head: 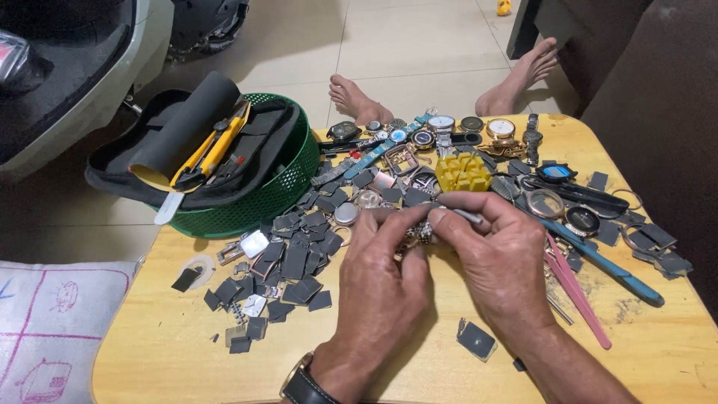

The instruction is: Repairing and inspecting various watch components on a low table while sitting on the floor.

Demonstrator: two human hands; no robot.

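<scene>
You sit at a low wooden table [172, 352] whose near part is bare wood while its far half is crowded. At the far left a green basket [288, 187] holds a black pouch [254, 150] with a yellow utility knife [213, 150] lying across it; the basket overhangs the table's left far corner, so leave it alone. In front of it spreads a heap of small dark plates [295, 258], and along the far edge lies a row of watches [441, 127] with a yellow block [464, 172] just nearer you. On the right lie a blue-handled tool [606, 265] and pink tweezers [576, 292], both pointing toward the near right edge. Your left hand [381, 284], watch on its wrist, pinches a small metal watch band [419, 233] between thumb and fingertips, just above the table's middle. Your right hand [497, 258] is closed on a thin metal pin tool [471, 217], its tip hidden at the band. By the look of it you are working on a link or pin of the band, and the next move calls for a steady pinch and a short, straight push. The open room lies toward you, where only one loose dark plate [476, 340] rests beside your right forearm; the cluttered sides leave little sweep.
</scene>
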